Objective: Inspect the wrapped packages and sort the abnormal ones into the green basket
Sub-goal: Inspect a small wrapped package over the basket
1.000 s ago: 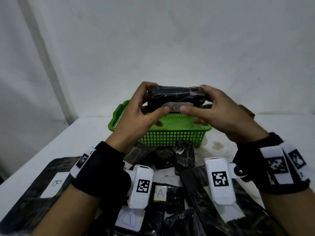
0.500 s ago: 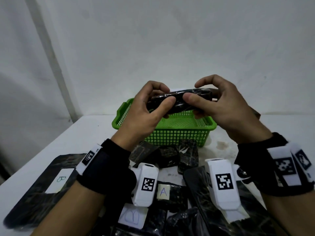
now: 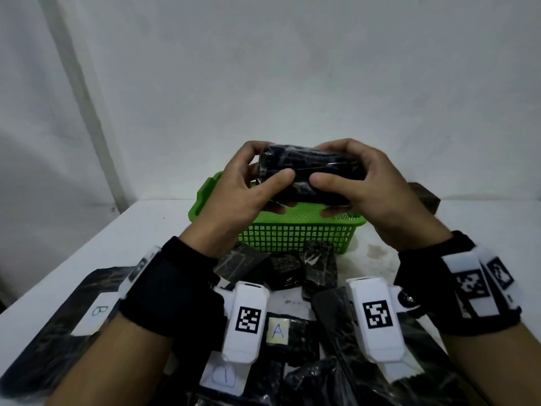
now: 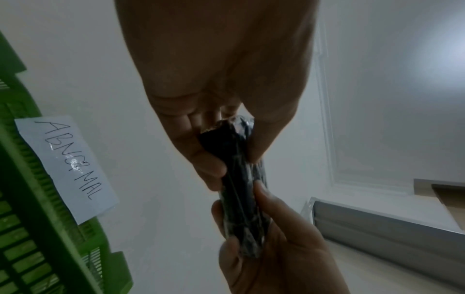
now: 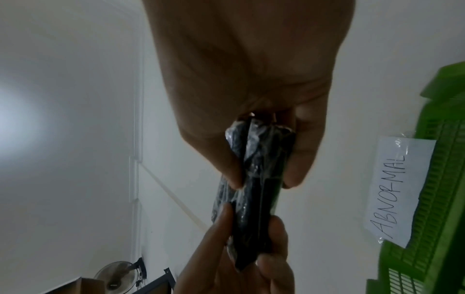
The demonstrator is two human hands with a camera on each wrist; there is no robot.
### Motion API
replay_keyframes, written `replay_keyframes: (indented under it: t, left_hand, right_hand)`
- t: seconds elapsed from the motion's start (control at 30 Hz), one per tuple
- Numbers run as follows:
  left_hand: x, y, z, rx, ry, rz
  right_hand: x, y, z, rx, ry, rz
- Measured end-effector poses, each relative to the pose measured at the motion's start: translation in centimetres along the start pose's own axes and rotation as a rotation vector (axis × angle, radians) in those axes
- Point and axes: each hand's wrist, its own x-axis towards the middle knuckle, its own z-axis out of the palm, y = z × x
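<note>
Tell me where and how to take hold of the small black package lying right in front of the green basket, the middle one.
Grip the middle package across its two side faces, coming straight down from above. It looks like a squat block lying flat, wedged between a package on its left and one on its right, with the green basket close behind, so a level approach is probably blocked.

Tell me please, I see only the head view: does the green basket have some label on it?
Observer: Yes. A white paper label reading ABNORMAL is stuck on the green basket, on a side the head view does not show.
Operator: How are the fingers holding the package?
Observer: The left hand pinches one end of the package between thumb and fingers; the right hand pinches the other end.
Operator: Is the wrap smooth?
Observer: No. At the end in the right hand, the clear film looks bunched and crinkled.
</note>
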Motion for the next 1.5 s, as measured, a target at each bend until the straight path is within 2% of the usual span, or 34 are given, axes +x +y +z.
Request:
replay_keyframes:
  t: [0.13,0.27,0.33,0.4,0.47,0.57,0.77,0.9,1.03,1.13,1.2,1.33,1.4,1.5]
  left_hand:
    - [-0.2,0.1,0.0,0.023,-0.011,-0.015]
    - [-0.2,0.7,-0.2,-0.059,-0.045,-0.127]
    - [0.0,0.7,-0.4,-0.095,-0.042,-0.112]
    - [0.3,0.4,-0.6,-0.159,-0.022,-0.076]
    - [0.5,0.0,-0.9,-0.223,-0.015,-0.058]
    - [0.7,-0.5,-1.2,-0.236,-0.030,-0.055]
    - [0.8,-1.0,-1.2,-0.194,-0.013,0.000]
    - [0.6,-0.6,-1.2,-0.204,-0.040,0.058]
    - [0.9,-0.4,-1.1,-0.107,0.098,-0.092]
    - [1.0,-1.0,-1.4,0.017,0.099,-0.210]
    - [0.9,-1.2,-1.6,0.019,0.068,-0.246]
    - [0.8,-0.8,-1.7,0.039,0.096,-0.155]
    - [0.7,-0.9,-1.6,0.078,0.064,-0.125]
    - [0.6,-0.9,-1.6,0.025,-0.010,-0.125]
  right_hand:
    - [0.1,0.2,-0.1,-0.084,0.043,-0.111]
    - [0.1,0.2,-0.2,-0.165,0.005,-0.255]
    - [0.1,0.2,-0.2,-0.189,-0.024,-0.282]
    - [0.0,-0.1,-0.3,-0.122,-0.074,-0.219]
    - [-0.1,-0.3,-0.3,-0.028,-0.112,-0.076]
    - [0.2,-0.2,-0.1,-0.021,-0.058,0.030]
    - [0.2,0.0,-0.1,-0.039,0.027,-0.052]
    - [0.2,-0.5,-0.3,0.060,-0.001,-0.108]
    - [-0.2,-0.5,-0.4,0.008,-0.113,-0.154]
    - [-0.4,-0.4,0.2,-0.013,-0.119,-0.162]
    - [-0.4,-0.1,0.4,-0.028,-0.101,-0.162]
    - [-0.3,0.2,0.6,0.002,-0.036,-0.052]
    - [-0.3,0.2,0.7,0.022,-0.012,0.014]
    - [-0.3,0.1,0.5,0.000,0.015,0.001]
